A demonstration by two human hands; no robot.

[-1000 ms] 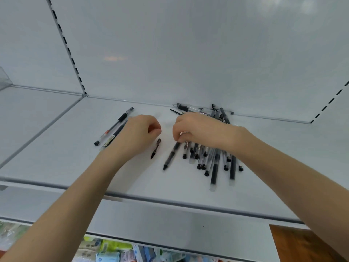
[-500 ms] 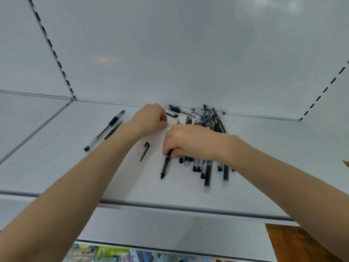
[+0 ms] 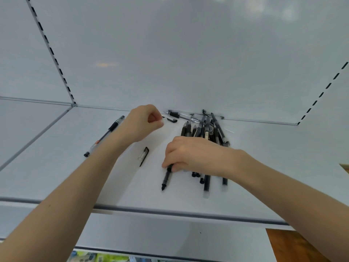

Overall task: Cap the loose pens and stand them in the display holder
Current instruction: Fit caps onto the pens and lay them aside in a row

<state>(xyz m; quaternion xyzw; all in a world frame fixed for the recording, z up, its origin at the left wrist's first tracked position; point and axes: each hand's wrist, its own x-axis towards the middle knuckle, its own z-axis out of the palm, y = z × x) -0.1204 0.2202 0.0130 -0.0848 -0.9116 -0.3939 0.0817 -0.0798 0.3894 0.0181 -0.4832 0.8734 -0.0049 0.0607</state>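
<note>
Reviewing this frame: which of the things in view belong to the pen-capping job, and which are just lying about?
Job:
- black pen, gripped by the right hand
- pen pile
- loose cap
- lone pen at far left
No display holder is in view.

Lying about:
- packaged goods on the shelf below
- slotted upright

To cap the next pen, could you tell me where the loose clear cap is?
In the head view, the loose clear cap lies on the shelf between the left forearm and the right hand.
</note>
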